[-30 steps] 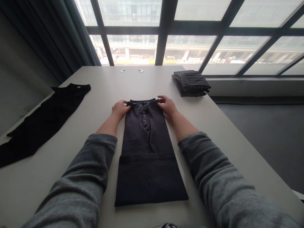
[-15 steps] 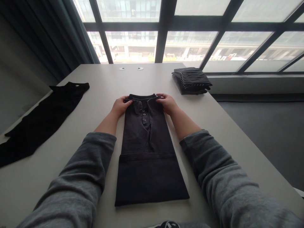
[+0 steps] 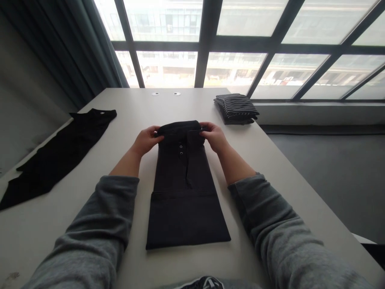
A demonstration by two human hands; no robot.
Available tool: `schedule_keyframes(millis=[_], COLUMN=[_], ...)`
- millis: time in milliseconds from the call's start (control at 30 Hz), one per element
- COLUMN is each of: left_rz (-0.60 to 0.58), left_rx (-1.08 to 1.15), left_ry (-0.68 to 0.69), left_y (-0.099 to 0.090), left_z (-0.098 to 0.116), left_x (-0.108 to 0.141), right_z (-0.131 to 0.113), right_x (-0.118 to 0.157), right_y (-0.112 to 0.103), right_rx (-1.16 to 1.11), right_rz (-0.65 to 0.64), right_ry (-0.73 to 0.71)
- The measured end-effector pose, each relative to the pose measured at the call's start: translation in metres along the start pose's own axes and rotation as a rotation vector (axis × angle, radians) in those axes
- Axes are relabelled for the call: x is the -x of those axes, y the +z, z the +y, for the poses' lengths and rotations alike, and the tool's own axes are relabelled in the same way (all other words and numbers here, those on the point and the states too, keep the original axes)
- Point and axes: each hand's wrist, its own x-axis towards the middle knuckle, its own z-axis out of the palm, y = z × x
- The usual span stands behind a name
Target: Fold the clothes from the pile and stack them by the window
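A pair of dark trousers [image 3: 171, 172] lies lengthwise on the white table in front of me, its lower part folded up over itself. The waist end is farthest from me, raised and bending toward me. My left hand [image 3: 147, 139] pinches the left corner of the waistband, thumb on top. At the right corner, my right hand [image 3: 213, 135] grips the waistband the same way. Two small round buttons show on the fly just below the bent edge.
Another black garment [image 3: 66, 148] is spread along the left side of the table [image 3: 132, 108]. A folded stack of black clothes with a white-striped piece on top [image 3: 236, 107] sits at the far right. Behind stand large windows; a dark curtain [image 3: 72, 52] hangs at left.
Both hands have lifted the waistband and begun turning it over toward me. Fewer buttons show now. The view has tilted up slightly.
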Motion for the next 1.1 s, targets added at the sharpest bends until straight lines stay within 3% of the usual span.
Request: schedule_keyframes(millis=[167, 300, 433, 600, 700, 833, 967, 1100], left_rz=[0.005, -0.069, -0.182, -0.357, -0.437, -0.344, -0.187, -0.175], left_rx=[-0.325, -0.424, -0.497, -0.555, -0.573, -0.676, -0.748, -0.844], left_ry=[0.115, 0.23, 0.264, 0.249, 0.235, 0.184, 0.274, 0.29], left_y=[-0.001, 0.001, 0.004, 0.004, 0.005, 0.013, 0.03, 0.049], left_z=[0.021, 0.034, 0.037, 0.037, 0.042, 0.047, 0.045, 0.034], left_x=[0.039, 0.065, 0.082, 0.093, 0.097, 0.097, 0.086, 0.071], right_z=[-0.01, -0.017, -0.019, -0.016, -0.016, -0.017, -0.019, -0.011], right_x=[0.04, 0.071, 0.096, 0.117, 0.121, 0.119, 0.11, 0.095], right_y=[-0.007, -0.013, -0.017, -0.021, -0.023, -0.022, -0.012, 0.007], right_rx=[0.287, 0.481, 0.653, 0.843, 0.867, 0.868, 0.881, 0.93], right_rz=[0.002, -0.053, -0.134, -0.347, -0.393, -0.387, -0.289, -0.178], right_ry=[-0.124, -0.226, -0.31, -0.295, -0.296, -0.333, -0.421, -0.383])
